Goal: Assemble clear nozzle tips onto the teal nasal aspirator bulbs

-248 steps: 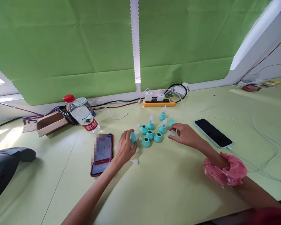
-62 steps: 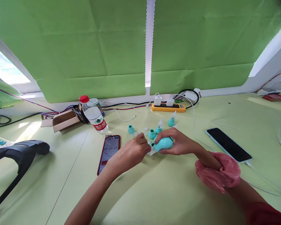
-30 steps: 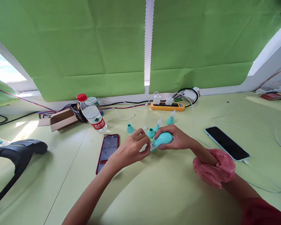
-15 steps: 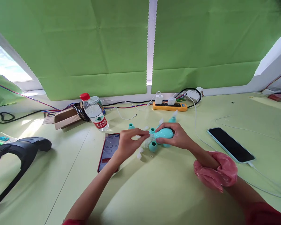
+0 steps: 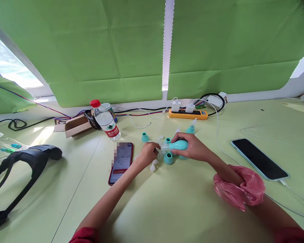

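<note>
My right hand point(image 5: 188, 145) is closed round a turquoise squeeze bulb point(image 5: 179, 145), which looks like a nasal aspirator. It lies level, and a clear tube point(image 5: 165, 147) sticks out of its left end. My left hand point(image 5: 149, 154) is by the tube's free end, fingers curled and pressed together. Whether they grip the tube or a small part is hidden. Below and around lie a round turquoise bulb part point(image 5: 168, 158), another turquoise piece point(image 5: 145, 136) and small white tips point(image 5: 153, 167). Behind my right hand stands a turquoise bulb with a clear tip point(image 5: 191, 129).
A phone showing a timer point(image 5: 121, 163) lies left of my hands, with a water bottle point(image 5: 106, 123) behind it. An orange power strip point(image 5: 188, 114) is at the back. To the right a charging phone point(image 5: 259, 158) lies; a black headset strap point(image 5: 38, 162) is far left.
My left hand has dropped lower and its fingers have curled inward. The clear tube at the bulb's end now shows plainly. My right hand keeps the bulb; the whole view has shifted slightly.
</note>
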Motion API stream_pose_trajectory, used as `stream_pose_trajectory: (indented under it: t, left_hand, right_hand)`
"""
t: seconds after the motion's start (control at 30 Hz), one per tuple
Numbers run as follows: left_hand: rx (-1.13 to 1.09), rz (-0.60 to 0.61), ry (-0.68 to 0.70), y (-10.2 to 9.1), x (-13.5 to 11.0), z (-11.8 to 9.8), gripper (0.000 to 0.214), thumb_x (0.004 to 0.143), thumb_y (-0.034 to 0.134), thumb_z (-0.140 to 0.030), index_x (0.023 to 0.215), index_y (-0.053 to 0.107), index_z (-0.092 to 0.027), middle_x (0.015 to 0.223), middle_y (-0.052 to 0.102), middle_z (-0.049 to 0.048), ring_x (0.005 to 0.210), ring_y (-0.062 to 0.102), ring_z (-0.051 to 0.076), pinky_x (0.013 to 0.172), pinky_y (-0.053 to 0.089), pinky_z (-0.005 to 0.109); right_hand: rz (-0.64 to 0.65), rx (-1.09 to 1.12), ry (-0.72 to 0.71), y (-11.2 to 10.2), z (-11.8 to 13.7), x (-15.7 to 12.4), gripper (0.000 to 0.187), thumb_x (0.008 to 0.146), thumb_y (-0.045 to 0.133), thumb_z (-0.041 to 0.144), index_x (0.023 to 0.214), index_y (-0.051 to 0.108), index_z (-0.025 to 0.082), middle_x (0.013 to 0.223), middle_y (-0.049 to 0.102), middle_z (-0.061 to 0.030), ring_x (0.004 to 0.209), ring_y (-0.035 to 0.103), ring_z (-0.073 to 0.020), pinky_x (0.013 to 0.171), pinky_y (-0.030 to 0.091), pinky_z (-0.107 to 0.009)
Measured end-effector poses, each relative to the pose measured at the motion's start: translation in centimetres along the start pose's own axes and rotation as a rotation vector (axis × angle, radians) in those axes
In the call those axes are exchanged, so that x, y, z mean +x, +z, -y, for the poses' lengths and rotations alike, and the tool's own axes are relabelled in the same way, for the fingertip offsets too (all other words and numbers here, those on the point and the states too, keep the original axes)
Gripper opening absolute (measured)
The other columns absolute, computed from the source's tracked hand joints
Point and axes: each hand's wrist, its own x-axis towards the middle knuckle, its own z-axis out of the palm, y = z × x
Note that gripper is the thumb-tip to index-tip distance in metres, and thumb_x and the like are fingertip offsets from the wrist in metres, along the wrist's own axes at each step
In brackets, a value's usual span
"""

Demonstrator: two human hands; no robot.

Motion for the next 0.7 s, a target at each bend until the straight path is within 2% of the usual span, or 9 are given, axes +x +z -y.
stream_pose_trajectory:
  t: [0.13,0.23,0.3,0.37,0.4,0.47,0.57,0.63,0.7]
  left_hand:
    - [-0.023,-0.047,-0.020,-0.9,0.0,-0.3,0.029,0.069,0.041,-0.005,0.086,0.064,-0.012,0.081,0.067,0.0085,0.069,0.061,0.015,0.067,0.046,0.026]
    - [-0.228,-0.071,-0.075,-1.9,-0.5,-1.4,0.033,0.080,0.030,-0.018,0.101,0.054,-0.012,0.081,0.065,0.0078,0.061,0.060,0.012,0.057,0.046,0.023]
    - [-0.352,-0.052,-0.089,-2.2,-1.0,-2.3,0.033,0.083,0.025,-0.026,0.092,0.055,-0.013,0.066,0.061,0.0031,0.050,0.056,0.011,0.050,0.041,0.021]
    - [-0.290,-0.046,-0.055,-2.1,-1.4,-3.1,0.034,0.083,0.029,-0.034,0.067,0.053,-0.015,0.049,0.049,-0.0018,0.043,0.046,0.009,0.047,0.034,0.021]
    - [-0.225,-0.059,-0.035,-2.0,-1.5,-3.3,0.036,0.081,0.033,-0.036,0.055,0.047,-0.016,0.043,0.041,-0.0036,0.040,0.039,0.007,0.046,0.029,0.021]
    - [-0.176,-0.087,-0.028,-1.6,-1.6,-3.4,0.043,0.078,0.038,-0.039,0.043,0.031,-0.017,0.039,0.026,-0.0055,0.039,0.026,0.005,0.044,0.021,0.022]
    - [-0.481,-0.043,-0.139,-1.0,-1.5,-3.1,0.046,0.075,0.041,-0.043,0.042,0.021,-0.018,0.041,0.017,-0.0068,0.039,0.015,0.004,0.042,0.013,0.023]
    - [-0.693,0.025,-0.205,-0.7,-1.4,-2.9,0.045,0.073,0.042,-0.046,0.044,0.020,-0.019,0.041,0.016,-0.0077,0.038,0.014,0.003,0.041,0.013,0.022]
    - [-0.777,0.071,-0.221,-0.5,-1.4,-2.9,0.043,0.073,0.040,-0.046,0.045,0.021,-0.019,0.041,0.016,-0.0081,0.037,0.015,0.003,0.039,0.014,0.021]
  right_hand:
    - [0.046,0.047,0.018,0.4,-0.7,0.3,0.022,0.063,0.061,0.026,0.081,0.053,0.017,0.081,0.058,-0.0021,0.076,0.054,-0.0157,0.071,0.044,-0.028]
    - [0.051,0.068,0.034,1.2,-0.6,0.3,0.020,0.065,0.058,0.024,0.083,0.051,0.018,0.080,0.056,-0.0016,0.077,0.053,-0.0158,0.071,0.043,-0.029]
    - [0.052,0.130,0.016,1.9,-0.1,0.0,0.018,0.066,0.057,0.023,0.082,0.049,0.018,0.076,0.054,-0.0001,0.072,0.052,-0.0142,0.068,0.044,-0.028]
    - [0.035,0.223,-0.019,2.7,0.5,-0.4,0.017,0.067,0.057,0.024,0.080,0.047,0.018,0.075,0.053,0.0006,0.070,0.051,-0.0129,0.065,0.044,-0.026]
    - [0.014,0.266,-0.030,3.1,0.7,-0.6,0.018,0.068,0.058,0.025,0.080,0.047,0.018,0.075,0.053,0.0006,0.070,0.051,-0.0127,0.064,0.044,-0.025]
    - [-0.040,0.344,-0.018,3.6,1.1,-0.8,0.021,0.065,0.062,0.027,0.078,0.047,0.018,0.076,0.053,0.0002,0.071,0.052,-0.0127,0.064,0.044,-0.024]
    - [-0.037,0.528,0.088,4.1,1.2,-0.8,0.029,0.058,0.069,0.031,0.073,0.048,0.018,0.067,0.054,0.0015,0.056,0.052,-0.0106,0.052,0.045,-0.024]
    - [0.020,0.702,0.148,4.2,1.1,-0.7,0.031,0.056,0.071,0.033,0.070,0.048,0.017,0.060,0.054,0.0029,0.044,0.049,-0.0089,0.041,0.042,-0.023]
    - [0.056,0.845,0.155,4.3,1.0,-0.6,0.031,0.057,0.071,0.034,0.068,0.048,0.017,0.055,0.055,0.0034,0.039,0.048,-0.0086,0.037,0.042,-0.023]
